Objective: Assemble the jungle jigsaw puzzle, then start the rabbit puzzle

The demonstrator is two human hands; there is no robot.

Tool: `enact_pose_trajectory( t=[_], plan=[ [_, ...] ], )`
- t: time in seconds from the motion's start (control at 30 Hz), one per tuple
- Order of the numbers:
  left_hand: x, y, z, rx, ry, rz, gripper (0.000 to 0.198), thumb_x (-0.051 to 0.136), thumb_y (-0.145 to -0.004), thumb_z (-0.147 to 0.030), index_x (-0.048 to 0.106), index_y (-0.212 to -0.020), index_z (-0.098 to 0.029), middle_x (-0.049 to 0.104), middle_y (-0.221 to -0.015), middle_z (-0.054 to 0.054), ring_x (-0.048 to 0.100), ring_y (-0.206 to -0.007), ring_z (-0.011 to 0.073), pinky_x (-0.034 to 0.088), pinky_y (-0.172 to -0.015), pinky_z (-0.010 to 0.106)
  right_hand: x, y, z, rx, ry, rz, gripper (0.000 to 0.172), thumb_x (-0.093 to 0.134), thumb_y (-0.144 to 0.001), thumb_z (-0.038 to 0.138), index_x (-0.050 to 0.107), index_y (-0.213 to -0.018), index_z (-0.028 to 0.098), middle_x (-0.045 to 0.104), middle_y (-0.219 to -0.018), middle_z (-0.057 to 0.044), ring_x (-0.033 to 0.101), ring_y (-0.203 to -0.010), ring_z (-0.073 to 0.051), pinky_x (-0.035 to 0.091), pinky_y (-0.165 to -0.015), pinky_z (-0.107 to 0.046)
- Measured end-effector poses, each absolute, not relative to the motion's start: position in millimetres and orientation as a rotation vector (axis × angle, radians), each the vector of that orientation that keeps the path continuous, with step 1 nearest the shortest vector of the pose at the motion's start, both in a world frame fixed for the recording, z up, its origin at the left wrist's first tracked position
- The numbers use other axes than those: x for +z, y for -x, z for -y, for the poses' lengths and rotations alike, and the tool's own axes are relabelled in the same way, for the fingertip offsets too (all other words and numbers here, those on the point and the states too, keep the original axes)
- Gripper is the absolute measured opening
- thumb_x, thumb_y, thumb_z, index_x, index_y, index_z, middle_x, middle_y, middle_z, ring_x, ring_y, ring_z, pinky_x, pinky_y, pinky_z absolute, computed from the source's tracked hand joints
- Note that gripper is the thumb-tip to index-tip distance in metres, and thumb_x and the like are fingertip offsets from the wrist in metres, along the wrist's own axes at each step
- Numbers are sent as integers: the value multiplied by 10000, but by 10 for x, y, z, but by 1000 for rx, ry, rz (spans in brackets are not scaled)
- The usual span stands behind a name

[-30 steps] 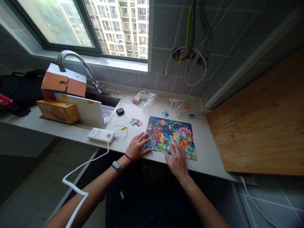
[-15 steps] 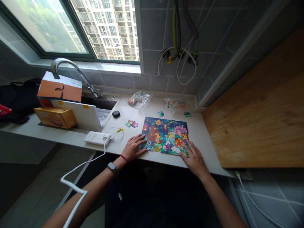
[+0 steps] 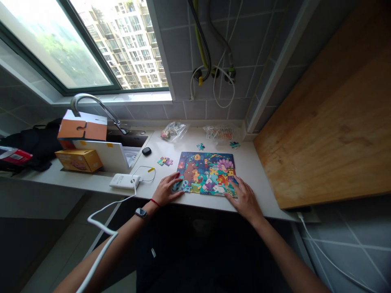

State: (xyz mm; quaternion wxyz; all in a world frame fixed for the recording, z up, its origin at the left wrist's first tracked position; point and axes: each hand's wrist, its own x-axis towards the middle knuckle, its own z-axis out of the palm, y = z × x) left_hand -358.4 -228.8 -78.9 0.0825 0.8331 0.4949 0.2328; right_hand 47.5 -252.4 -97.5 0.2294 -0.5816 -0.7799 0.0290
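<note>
- The assembled jigsaw puzzle (image 3: 206, 173) lies flat on the white counter (image 3: 258, 179), between the two hands, its near edge close to the counter's near edge.
- To steady it well, both palms should press inward lightly and evenly; a harder push from one side would probably buckle the seams or skew the rows.
- Pressure is best kept downward and low at the borders, as lifting a corner could well make the interlocked pieces part.
- The left hand (image 3: 166, 190) has its fingers spread, not closed; they reach over the puzzle's near left corner, with the thumb along the near edge.
- The right hand (image 3: 246, 199) is likewise open, fingers slightly bent over the near right corner, thumb at the near edge. How firmly either hand presses, I cannot tell.
- The puzzle's middle and far edge lie beyond the fingertips, uncovered.
- A joined cluster of pieces (image 3: 165, 161) sits left of the puzzle, beyond the left fingers; two small teal groups, left (image 3: 200, 146) and right (image 3: 235, 145), lie past the far edge, apart from both hands.
</note>
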Motion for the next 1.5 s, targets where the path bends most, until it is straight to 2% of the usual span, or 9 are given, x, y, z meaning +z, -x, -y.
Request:
enact_pose_trajectory(
  t=[0.1, 0.2, 0.47, 0.93, 1.07, 1.17, 1.3, 1.4, 1.5],
  plan=[
    [-793, 3584, 2286, 713, -2467, -1523, 625, 777, -875, -494, 605, -1423, -249, 494, -1588, 183, 575, -1400, 363, 517, -1136, 529, -953, -459, 2537, 97, 1602, 2089, 563, 511, -1041, 543, 625, -1472, 200, 552, -1575, -158, 559, -1402, -330, 482, -1161, -492],
    [-810, 3590, 2272, 671, -2488, -1564, 705, 770, -864, -543, 556, -1463, -238, 493, -1583, 192, 532, -1434, 390, 483, -1162, 558, -949, -449, 2551, 115, 1592, 2038, 532, 486, -1058, 502, 631, -1461, 186, 574, -1549, -165, 554, -1407, -325, 482, -1167, -487],
    [-856, 3571, 2264, 729, -2426, -1723, 452, 486, -1041, -484, 576, -1382, -202, 568, -1505, 174, 558, -1393, 338, 465, -1163, 538, -969, -439, 2552, 153, 1542, 1926, 461, 513, -1049, 425, 672, -1391, 159, 637, -1455, -184, 605, -1334, -329, 512, -1131, -498],
    [-717, 3527, 2164, 545, -2398, -1783, 566, 365, -1049, -556, 591, -1413, -188, 548, -1544, 163, 558, -1388, 334, 458, -1171, 503, -996, -444, 2538, 155, 1464, 1885, 385, 525, -1027, 357, 704, -1302, 154, 668, -1379, -180, 643, -1213, -318, 534, -1056, -494],
    [-484, 3446, 1820, 457, -2401, -1794, 521, 431, -1036, -498, 585, -1414, -174, 558, -1523, 160, 544, -1407, 320, 427, -1215, 480, -1006, -441, 2534, 149, 1438, 1877, 396, 514, -1030, 356, 683, -1330, 160, 664, -1385, -172, 641, -1214, -308, 533, -1054, -481],
    [-370, 3449, 1476, 344, -2296, -1951, 474, 451, -1015, -347, 575, -1440, -177, 569, -1509, 155, 557, -1393, 306, 419, -1223, 470, -1015, -442, 2528, 126, 1430, 1887, 405, 514, -1032, 368, 679, -1333, 153, 668, -1370, -173, 645, -1197, -314, 536, -1038, -485],
    [-290, 3682, 1163, 198, -2125, -2095, 579, 579, -875, -197, 578, -1451, -135, 566, -1520, 199, 564, -1405, 343, 454, -1186, 452, -1020, -436, 2524, 97, 1428, 1899, 398, 509, -1038, 379, 681, -1320, 158, 674, -1353, -174, 643, -1191, -313, 527, -1036, -482],
    [-215, 3915, 1103, 90, -1978, -2148, 648, 664, -805, -202, 583, -1442, -112, 662, -1405, 221, 666, -1284, 346, 528, -1091, 411, -1014, -432, 2527, 88, 1428, 1904, 381, 505, -1041, 383, 684, -1308, 176, 679, -1348, -167, 641, -1190, -309, 521, -1030, -476],
    [-144, 4084, 1142, 22, -1876, -2128, 705, 680, -801, -230, 540, -1485, -133, 724, -1325, 195, 760, -1090, 283, 593, -934, 332, -1010, -431, 2527, 85, 1429, 1917, 379, 505, -1042, 381, 684, -1309, 181, 683, -1350, -164, 640, -1187, -308, 515, -1025, -472]
  ],
)
